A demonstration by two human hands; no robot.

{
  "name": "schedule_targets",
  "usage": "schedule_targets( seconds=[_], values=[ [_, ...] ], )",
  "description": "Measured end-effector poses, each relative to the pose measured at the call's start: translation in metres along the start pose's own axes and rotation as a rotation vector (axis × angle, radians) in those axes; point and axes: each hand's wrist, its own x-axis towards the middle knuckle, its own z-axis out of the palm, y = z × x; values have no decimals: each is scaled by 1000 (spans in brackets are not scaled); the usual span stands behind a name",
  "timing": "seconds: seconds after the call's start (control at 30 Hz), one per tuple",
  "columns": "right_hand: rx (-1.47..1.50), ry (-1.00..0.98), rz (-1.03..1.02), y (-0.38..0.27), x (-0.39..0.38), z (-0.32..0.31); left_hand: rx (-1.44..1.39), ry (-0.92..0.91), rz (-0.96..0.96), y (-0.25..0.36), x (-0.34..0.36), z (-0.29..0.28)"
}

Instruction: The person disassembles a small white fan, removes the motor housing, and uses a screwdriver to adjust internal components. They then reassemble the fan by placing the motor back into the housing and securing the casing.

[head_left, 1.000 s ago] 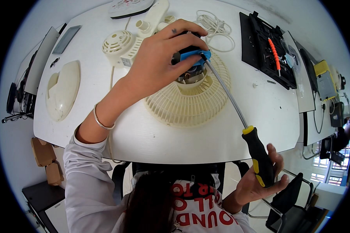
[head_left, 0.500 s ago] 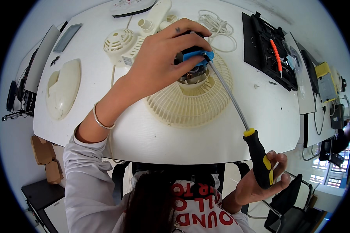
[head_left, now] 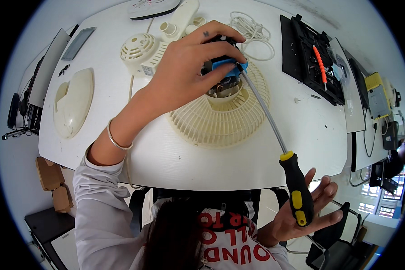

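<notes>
My left hand (head_left: 189, 67) grips a dark motor assembly with a blue plastic piece (head_left: 226, 66), which sits on the round cream fan grille (head_left: 213, 128). A long screwdriver (head_left: 267, 117) runs from the blue piece down to the right, its tip against that piece near my left fingertips. My right hand (head_left: 301, 218) loosely holds the black-and-yellow handle at the near end, with several fingers spread beneath and beside it. The spot where the tip meets the piece is small and partly shadowed.
Around the grille lie a cream fan housing (head_left: 137, 49), a coiled cable (head_left: 249, 33), a cream cover (head_left: 74, 103) and a dark panel (head_left: 78, 42). An open black tool case (head_left: 310, 76) with an orange flexible shaft (head_left: 319, 67) is at the right. A chair (head_left: 328, 243) stands lower right.
The screwdriver handle has turned about its length, showing different yellow patches. My right fingers have shifted and spread along it. My left hand is nearly still.
</notes>
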Motion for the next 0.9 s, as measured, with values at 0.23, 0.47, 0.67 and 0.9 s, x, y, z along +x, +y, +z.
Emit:
schedule_targets(
  seconds=[0.23, 0.47, 0.67, 0.9],
  values=[
    [-352, 82, 23, -1, 4, -3, 7, 0, -22, 1, 1, -1],
    [-446, 45, -125, 5, -6, -11, 2, 17, -7, 0, 0, 1],
    [-222, -1, -156, 3, -5, -16, 1, 12, -18, 2, 0, -1],
    [316, 32, 183, -6, 3, -3, -2, 16, -1, 0, -1, -1]
  ],
)
